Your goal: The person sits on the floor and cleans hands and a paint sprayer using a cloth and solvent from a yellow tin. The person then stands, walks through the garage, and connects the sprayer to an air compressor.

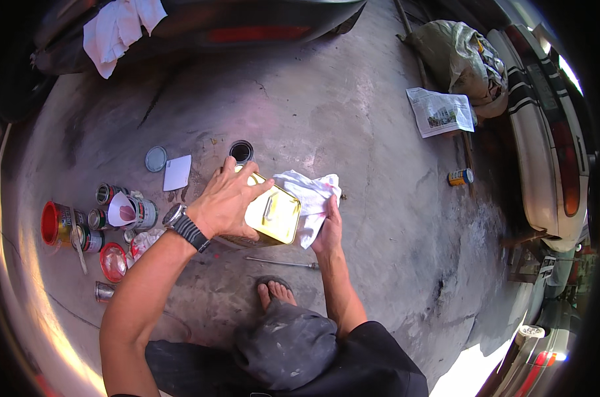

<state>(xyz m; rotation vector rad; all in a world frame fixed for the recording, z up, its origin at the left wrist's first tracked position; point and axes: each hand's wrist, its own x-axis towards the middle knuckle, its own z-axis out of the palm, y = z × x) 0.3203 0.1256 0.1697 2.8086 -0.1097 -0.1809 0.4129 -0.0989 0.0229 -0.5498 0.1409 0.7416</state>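
My left hand (224, 202), with a watch on its wrist, is spread over the top of a rectangular metal tin (283, 217) and grips its edges. The tin's shiny yellowish top has a handle and is tilted toward me. At the tin's right side, my right hand (329, 231) holds a crumpled white cloth (311, 192) with pinkish marks. Part of the cloth rests against the tin. Just beyond my left fingers stands a small open can (241, 151) with a dark inside. A thin metal rod (283, 262) lies on the floor below the tin.
Several paint cans (91, 239) and a red-rimmed lid (113, 262) crowd the left. A round lid (156, 159) and a white card (177, 173) lie nearby. Dark car bodywork (260, 33) spans the far side. Newspaper (440, 111), a full sack (445, 53) and a yellow-blue can (460, 176) are right.
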